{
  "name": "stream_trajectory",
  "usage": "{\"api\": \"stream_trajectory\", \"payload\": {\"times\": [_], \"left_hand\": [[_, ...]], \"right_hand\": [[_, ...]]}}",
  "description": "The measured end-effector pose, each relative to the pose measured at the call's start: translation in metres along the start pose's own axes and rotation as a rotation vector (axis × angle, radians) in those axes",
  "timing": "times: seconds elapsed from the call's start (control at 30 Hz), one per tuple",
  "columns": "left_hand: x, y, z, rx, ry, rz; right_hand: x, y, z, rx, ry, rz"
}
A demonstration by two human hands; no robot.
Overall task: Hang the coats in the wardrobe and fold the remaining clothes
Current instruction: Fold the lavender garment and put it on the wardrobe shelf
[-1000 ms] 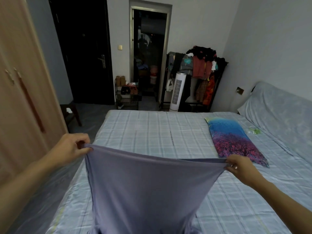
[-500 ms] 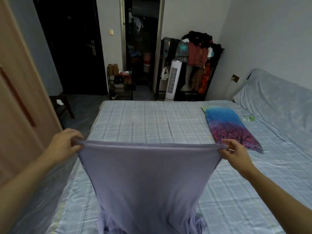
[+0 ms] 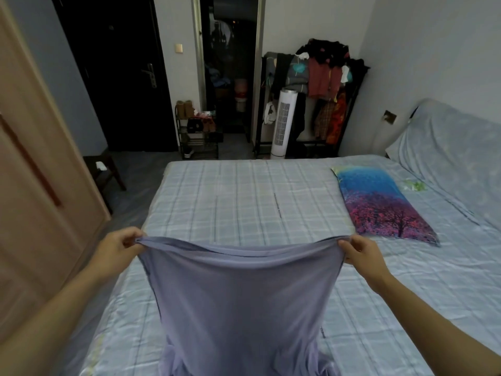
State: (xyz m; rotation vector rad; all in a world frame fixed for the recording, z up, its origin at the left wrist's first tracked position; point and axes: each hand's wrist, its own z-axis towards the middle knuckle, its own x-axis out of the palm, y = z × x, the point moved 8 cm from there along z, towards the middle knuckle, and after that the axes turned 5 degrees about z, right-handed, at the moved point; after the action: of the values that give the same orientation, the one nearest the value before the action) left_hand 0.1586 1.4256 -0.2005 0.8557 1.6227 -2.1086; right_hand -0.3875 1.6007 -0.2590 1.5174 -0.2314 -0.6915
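Note:
A lavender garment point(image 3: 238, 299) hangs stretched between my two hands over the near part of the bed point(image 3: 244, 202). My left hand point(image 3: 116, 251) pinches its upper left corner and my right hand point(image 3: 360, 251) pinches the upper right corner. The top edge sags slightly between them. The lower end of the garment bunches on the checked sheet at the bottom of the view. The wooden wardrobe point(image 3: 35, 185) stands at the left, its door shut.
A blue and purple tree-print pillow point(image 3: 379, 204) lies on the bed to the right. Beyond the bed stand a loaded clothes rack point(image 3: 317, 85), a white tower fan point(image 3: 282, 123) and a shoe shelf point(image 3: 198, 131). A dark stool point(image 3: 105, 172) sits by the wardrobe.
Both hands have lowered and drawn nearer to me with the garment, and its top edge has slackened. The camera has tilted down toward the bed.

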Motion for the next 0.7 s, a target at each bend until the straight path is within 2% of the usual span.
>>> {"api": "stream_trajectory", "payload": {"times": [0.1, 0.17, 0.27, 0.33, 0.37, 0.4, 0.5, 0.53, 0.6, 0.7], "left_hand": [[0.025, -0.002, -0.001, -0.043, 0.242, -0.249], [0.045, -0.003, -0.002, -0.083, 0.444, -0.364], [0.074, -0.004, 0.006, -0.115, 0.734, -0.380], [0.087, -0.009, 0.026, -0.127, 0.789, -0.410], [0.089, -0.011, 0.043, -0.143, 0.732, -0.440], [0.086, -0.011, 0.065, -0.172, 0.595, -0.457], [0.049, 0.011, 0.124, -0.396, -0.049, -0.537], [0.040, 0.016, 0.134, -0.465, -0.191, -0.584], [0.030, 0.014, 0.147, -0.480, -0.298, -0.560], [0.033, -0.009, 0.148, -0.398, -0.289, -0.502]], "right_hand": [[0.003, -0.018, 0.008, 0.021, 0.091, 0.028], [0.012, -0.030, 0.013, 0.087, 0.241, 0.066], [0.033, -0.032, 0.020, 0.179, 0.449, 0.059], [0.048, -0.020, 0.041, 0.158, 0.450, 0.024], [0.052, -0.011, 0.058, 0.128, 0.379, 0.025], [0.052, -0.002, 0.077, 0.095, 0.255, 0.032], [0.030, 0.024, 0.125, 0.083, -0.158, 0.102], [0.023, 0.031, 0.137, 0.083, -0.236, 0.120], [0.016, 0.046, 0.156, 0.055, -0.297, 0.121], [0.021, 0.061, 0.168, 0.020, -0.283, 0.126]]}}
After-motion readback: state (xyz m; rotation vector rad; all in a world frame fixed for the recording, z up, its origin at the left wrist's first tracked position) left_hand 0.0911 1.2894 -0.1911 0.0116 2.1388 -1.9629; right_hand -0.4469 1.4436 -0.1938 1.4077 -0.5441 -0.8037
